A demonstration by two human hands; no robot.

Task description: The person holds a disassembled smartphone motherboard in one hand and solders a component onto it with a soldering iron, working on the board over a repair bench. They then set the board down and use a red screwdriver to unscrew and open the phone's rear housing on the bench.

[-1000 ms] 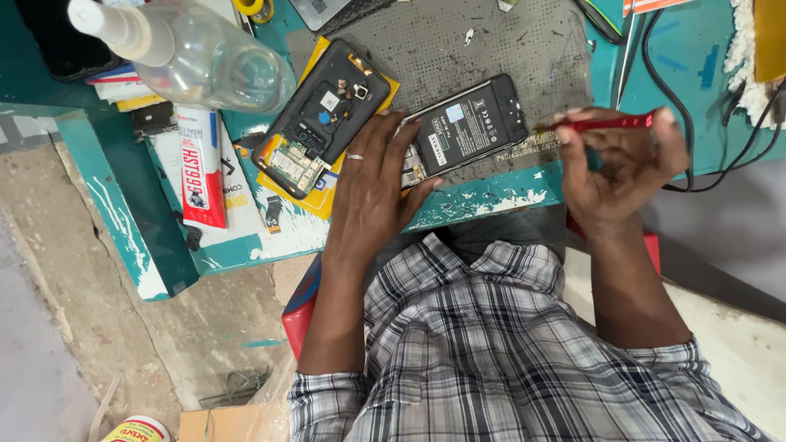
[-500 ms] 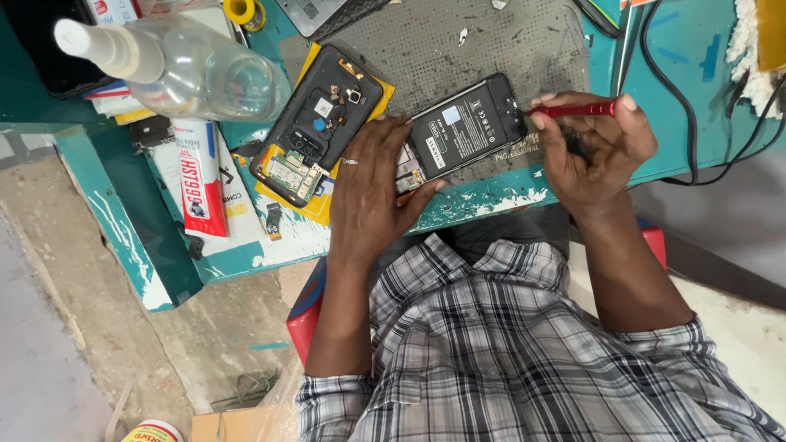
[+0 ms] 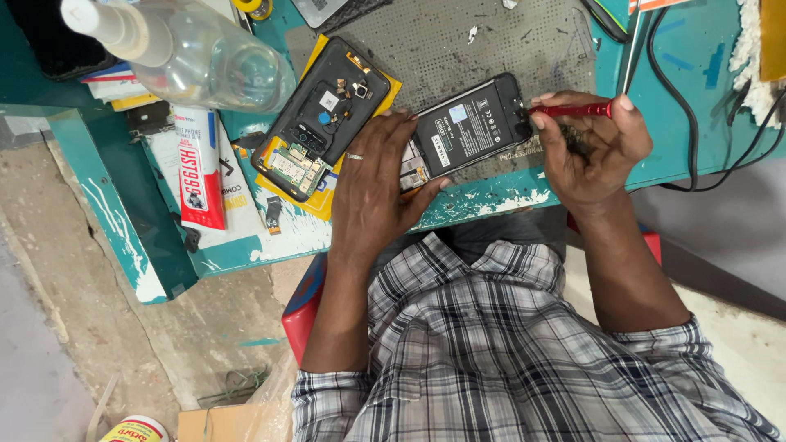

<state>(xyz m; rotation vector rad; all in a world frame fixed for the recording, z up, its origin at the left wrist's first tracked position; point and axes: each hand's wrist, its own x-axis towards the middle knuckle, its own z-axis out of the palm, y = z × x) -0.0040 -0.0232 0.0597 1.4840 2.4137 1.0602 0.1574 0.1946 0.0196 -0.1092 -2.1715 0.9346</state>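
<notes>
An opened black phone (image 3: 471, 124) with its battery showing lies on the grey work mat (image 3: 458, 49) near the bench's front edge. My left hand (image 3: 377, 184) rests flat on the phone's near end, pinning it down; a ring is on one finger. My right hand (image 3: 589, 147) is closed around a red screwdriver (image 3: 573, 109), whose tip touches the phone's far end. A second opened phone (image 3: 323, 119) with bare circuit boards lies to the left on a yellow sheet.
A clear plastic squeeze bottle (image 3: 192, 53) lies at the upper left. A red-and-white glue tube (image 3: 199, 168) sits on papers on the teal bench (image 3: 491, 200). Black cables (image 3: 696, 106) run at the right. A red stool (image 3: 307, 299) shows below.
My right hand with the screwdriver has moved left to the phone's end. My left hand has settled flat on the phone.
</notes>
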